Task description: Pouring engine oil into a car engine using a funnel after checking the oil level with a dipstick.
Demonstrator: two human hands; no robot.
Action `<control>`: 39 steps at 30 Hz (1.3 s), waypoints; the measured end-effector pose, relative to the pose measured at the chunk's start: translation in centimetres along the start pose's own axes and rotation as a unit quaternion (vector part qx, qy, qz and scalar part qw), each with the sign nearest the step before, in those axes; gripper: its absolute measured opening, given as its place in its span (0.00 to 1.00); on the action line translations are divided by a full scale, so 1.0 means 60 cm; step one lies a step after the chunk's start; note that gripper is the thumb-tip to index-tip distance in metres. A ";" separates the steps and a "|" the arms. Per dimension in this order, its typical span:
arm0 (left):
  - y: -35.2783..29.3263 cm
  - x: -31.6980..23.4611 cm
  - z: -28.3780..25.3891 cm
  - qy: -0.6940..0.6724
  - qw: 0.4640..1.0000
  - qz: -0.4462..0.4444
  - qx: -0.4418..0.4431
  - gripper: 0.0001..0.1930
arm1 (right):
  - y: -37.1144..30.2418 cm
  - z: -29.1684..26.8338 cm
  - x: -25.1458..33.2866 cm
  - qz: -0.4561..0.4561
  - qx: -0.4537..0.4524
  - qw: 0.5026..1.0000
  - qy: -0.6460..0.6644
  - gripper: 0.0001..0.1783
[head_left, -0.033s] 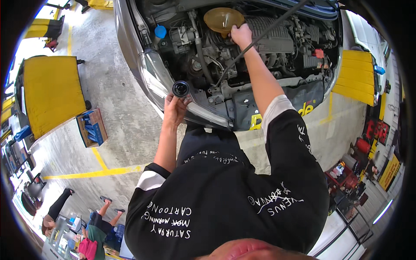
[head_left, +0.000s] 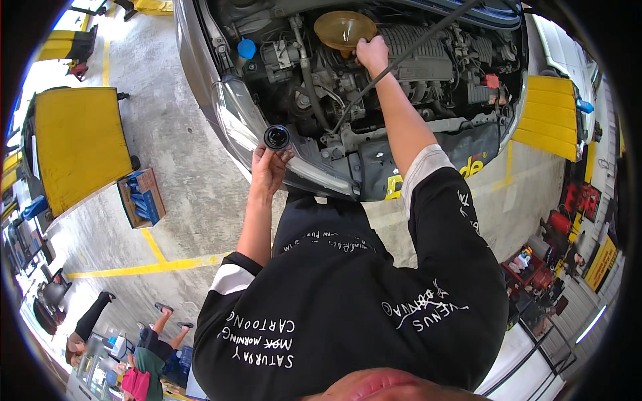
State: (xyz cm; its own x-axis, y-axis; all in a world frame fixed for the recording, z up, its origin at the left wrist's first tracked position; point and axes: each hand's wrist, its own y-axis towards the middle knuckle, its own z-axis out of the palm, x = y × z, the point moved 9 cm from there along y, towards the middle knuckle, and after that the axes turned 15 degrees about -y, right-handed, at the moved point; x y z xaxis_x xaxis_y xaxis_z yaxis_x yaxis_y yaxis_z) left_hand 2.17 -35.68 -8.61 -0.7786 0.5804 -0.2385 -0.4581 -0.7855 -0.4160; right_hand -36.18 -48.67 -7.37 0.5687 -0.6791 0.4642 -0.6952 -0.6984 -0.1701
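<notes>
A translucent amber funnel stands over the engine, its narrow end pointing down among the engine parts. My right hand is closed on the funnel's lower right side; the fingertips are partly hidden. Over the car's front left corner, beside the headlight, my left hand grips a small black round canister that looks like an oil filter. Its ringed end faces up, with a dark middle. A blue cap shows at the left of the engine bay.
A dark prop rod slants across the engine bay, close to my right forearm. A black cover hangs over the front bumper. On the floor at left are a box of blue items and a yellow lift ramp. Two people are at lower left.
The black canister and my left hand have shifted very slightly left. My right hand and the funnel look unchanged.
</notes>
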 end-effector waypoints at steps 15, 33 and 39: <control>0.042 0.006 -0.064 0.042 0.998 -0.025 -0.027 0.25 | -0.095 -0.050 -0.010 0.027 -0.051 0.998 -0.023 0.17; 0.052 0.015 -0.013 0.019 0.998 -0.056 -0.003 0.21 | -0.067 -0.065 -0.024 -0.069 -0.071 0.990 -0.099 0.17; 0.043 -0.001 0.021 -0.027 0.999 -0.028 0.021 0.15 | -0.068 -0.049 -0.035 -0.072 -0.156 0.985 0.010 0.13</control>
State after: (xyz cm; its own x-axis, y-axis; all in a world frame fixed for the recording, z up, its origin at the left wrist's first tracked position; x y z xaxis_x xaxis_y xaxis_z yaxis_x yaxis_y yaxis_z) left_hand 0.51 -38.02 -8.57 -0.7724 0.6127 -0.1672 -0.5191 -0.7607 -0.3897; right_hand -35.85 -43.74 -5.10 0.6637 -0.5716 0.4825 -0.7115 -0.6815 0.1714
